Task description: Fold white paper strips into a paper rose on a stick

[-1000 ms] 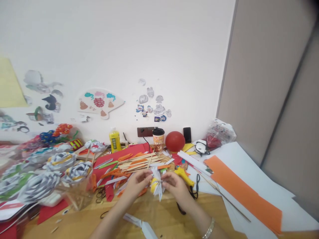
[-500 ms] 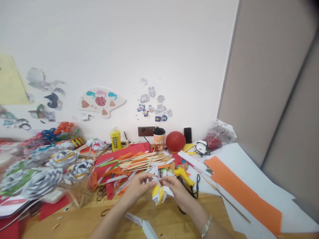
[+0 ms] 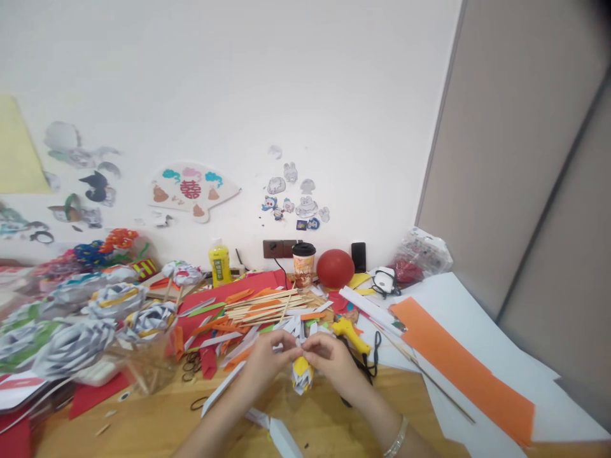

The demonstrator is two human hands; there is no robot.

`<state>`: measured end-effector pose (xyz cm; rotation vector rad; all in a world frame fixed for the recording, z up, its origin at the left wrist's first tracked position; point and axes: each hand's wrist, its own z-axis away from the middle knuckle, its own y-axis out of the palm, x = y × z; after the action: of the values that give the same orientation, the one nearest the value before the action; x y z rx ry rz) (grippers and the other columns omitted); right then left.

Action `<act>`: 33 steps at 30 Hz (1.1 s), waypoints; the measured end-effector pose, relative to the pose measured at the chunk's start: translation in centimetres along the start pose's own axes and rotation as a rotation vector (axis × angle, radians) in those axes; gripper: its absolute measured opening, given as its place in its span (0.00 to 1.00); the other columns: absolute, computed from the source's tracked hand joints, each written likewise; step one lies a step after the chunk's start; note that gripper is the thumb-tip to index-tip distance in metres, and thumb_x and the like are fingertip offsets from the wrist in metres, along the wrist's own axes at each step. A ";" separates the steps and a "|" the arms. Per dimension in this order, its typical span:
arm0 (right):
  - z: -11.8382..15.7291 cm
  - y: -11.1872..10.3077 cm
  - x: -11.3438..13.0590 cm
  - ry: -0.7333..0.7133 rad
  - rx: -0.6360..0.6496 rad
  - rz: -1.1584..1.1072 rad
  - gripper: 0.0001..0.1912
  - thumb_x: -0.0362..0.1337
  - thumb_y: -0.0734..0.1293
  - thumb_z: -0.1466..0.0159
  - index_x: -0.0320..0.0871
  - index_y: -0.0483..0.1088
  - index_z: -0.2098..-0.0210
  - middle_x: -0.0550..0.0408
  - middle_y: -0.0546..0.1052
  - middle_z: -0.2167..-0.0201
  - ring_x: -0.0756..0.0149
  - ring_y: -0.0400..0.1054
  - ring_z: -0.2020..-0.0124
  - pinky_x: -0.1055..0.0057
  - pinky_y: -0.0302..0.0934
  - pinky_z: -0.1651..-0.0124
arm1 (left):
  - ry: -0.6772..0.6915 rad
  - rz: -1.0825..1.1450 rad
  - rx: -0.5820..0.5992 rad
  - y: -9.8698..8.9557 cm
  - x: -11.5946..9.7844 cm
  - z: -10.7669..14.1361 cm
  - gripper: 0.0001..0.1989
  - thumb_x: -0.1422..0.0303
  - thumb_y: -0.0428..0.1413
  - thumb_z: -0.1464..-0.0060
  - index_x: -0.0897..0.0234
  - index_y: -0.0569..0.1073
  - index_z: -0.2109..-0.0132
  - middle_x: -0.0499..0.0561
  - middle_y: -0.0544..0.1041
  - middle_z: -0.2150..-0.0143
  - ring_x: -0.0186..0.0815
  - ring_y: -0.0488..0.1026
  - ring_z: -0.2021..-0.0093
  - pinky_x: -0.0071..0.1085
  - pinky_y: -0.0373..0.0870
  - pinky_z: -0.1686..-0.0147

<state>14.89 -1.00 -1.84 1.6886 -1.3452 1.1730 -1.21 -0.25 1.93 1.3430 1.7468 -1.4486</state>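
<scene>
A small folded paper flower (image 3: pixel 302 376), yellow and white, hangs below my fingertips over the front of the wooden table. My left hand (image 3: pixel 272 357) is closed in a pinch at its upper edge. From the other side, my right hand (image 3: pixel 333 364) pinches the paper too, its fingertips meeting those of the left. The fingers hide the exact spot they grip. A long white paper strip (image 3: pixel 223 389) sticks out to the left from behind my left hand. Another folded white strip (image 3: pixel 283 436) lies on the table between my forearms.
Behind my hands lie wooden sticks (image 3: pixel 260 309) and coloured paper strips. A yellow glue gun (image 3: pixel 352 334) with a black cord is right of my hands. White paper roses (image 3: pixel 76 346) crowd the left. Orange paper (image 3: pixel 468 369) covers white sheets at right. A lidded cup (image 3: pixel 304 266) stands behind.
My fingertips have come together above the paper flower, which hangs more upright. A long white strip now shows left of my left hand. The view has shifted slightly.
</scene>
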 end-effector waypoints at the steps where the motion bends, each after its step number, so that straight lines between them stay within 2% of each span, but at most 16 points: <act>1: 0.0 0.0 -0.1 0.010 -0.002 -0.016 0.10 0.38 0.68 0.46 0.43 0.70 0.65 0.55 0.72 0.67 0.65 0.68 0.65 0.68 0.63 0.62 | 0.007 -0.002 0.004 0.0 0.1 0.0 0.06 0.67 0.60 0.62 0.64 0.73 0.77 0.46 0.73 0.78 0.36 0.70 0.73 0.27 0.65 0.71; 4: 0.0 0.0 -0.3 0.020 0.001 -0.022 0.13 0.38 0.67 0.46 0.44 0.69 0.61 0.55 0.71 0.65 0.67 0.67 0.66 0.69 0.63 0.62 | 0.027 -0.001 0.016 0.1 0.3 0.0 0.05 0.68 0.60 0.62 0.64 0.73 0.76 0.47 0.75 0.76 0.36 0.71 0.71 0.27 0.65 0.69; 8: -0.1 -0.1 -0.7 0.039 0.005 -0.018 0.10 0.37 0.67 0.47 0.42 0.69 0.65 0.57 0.71 0.70 0.67 0.67 0.68 0.70 0.62 0.64 | 0.024 -0.017 0.022 0.4 0.8 0.0 0.06 0.66 0.60 0.62 0.64 0.73 0.75 0.47 0.74 0.76 0.36 0.70 0.72 0.27 0.64 0.70; 11: -0.3 -0.1 -1.5 0.068 -0.022 -0.053 0.09 0.38 0.68 0.48 0.42 0.66 0.70 0.59 0.70 0.72 0.68 0.66 0.69 0.72 0.61 0.65 | -0.032 0.019 0.041 0.6 1.5 -0.3 0.09 0.64 0.60 0.63 0.65 0.73 0.74 0.48 0.74 0.76 0.35 0.68 0.73 0.27 0.63 0.71; 17: -0.6 -0.4 -2.8 0.062 -0.006 -0.141 0.13 0.42 0.70 0.49 0.41 0.64 0.72 0.57 0.71 0.72 0.66 0.67 0.68 0.69 0.61 0.62 | -0.111 0.170 0.200 0.2 2.8 -1.0 0.18 0.56 0.57 0.59 0.68 0.74 0.67 0.48 0.75 0.75 0.33 0.69 0.75 0.27 0.64 0.73; 21: -0.7 -0.7 -2.3 0.072 -0.010 -0.192 0.16 0.45 0.71 0.51 0.41 0.65 0.72 0.54 0.73 0.70 0.63 0.69 0.65 0.68 0.61 0.61 | -0.128 0.154 0.277 -0.6 2.3 -1.0 0.19 0.58 0.58 0.60 0.69 0.75 0.65 0.49 0.77 0.73 0.34 0.70 0.73 0.27 0.64 0.72; 24: -0.6 -0.9 -1.6 0.072 -0.024 -0.163 0.16 0.48 0.68 0.48 0.41 0.66 0.70 0.54 0.73 0.71 0.64 0.69 0.66 0.69 0.61 0.63 | -0.076 -0.003 0.223 -0.8 1.7 -0.8 0.13 0.61 0.57 0.59 0.68 0.76 0.69 0.49 0.77 0.74 0.34 0.70 0.72 0.27 0.64 0.70; 26: -0.5 -1.1 -1.3 0.045 -0.024 -0.116 0.17 0.49 0.64 0.44 0.42 0.67 0.64 0.54 0.72 0.71 0.65 0.68 0.68 0.69 0.61 0.64 | -0.036 -0.077 0.194 -0.6 1.4 -0.6 0.10 0.64 0.56 0.58 0.68 0.75 0.73 0.48 0.76 0.76 0.34 0.69 0.73 0.27 0.63 0.70; 29: -0.4 -1.2 -1.2 -0.028 0.012 0.050 0.16 0.45 0.64 0.42 0.44 0.68 0.57 0.55 0.71 0.68 0.66 0.67 0.66 0.70 0.61 0.63 | -0.008 -0.123 0.158 0.0 1.2 -0.4 0.09 0.65 0.56 0.59 0.67 0.74 0.76 0.48 0.74 0.78 0.35 0.68 0.73 0.27 0.62 0.72; 33: -0.3 -1.0 -1.1 -0.113 0.050 0.308 0.09 0.38 0.65 0.42 0.45 0.73 0.62 0.56 0.70 0.69 0.66 0.65 0.65 0.71 0.59 0.62 | 0.007 -0.187 0.083 0.6 1.4 -0.1 0.11 0.62 0.56 0.58 0.66 0.71 0.78 0.48 0.72 0.79 0.35 0.67 0.74 0.27 0.61 0.72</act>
<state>15.74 -0.05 -2.69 1.6430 -1.7054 1.3059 -1.16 0.33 0.50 1.2545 1.8771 -1.6352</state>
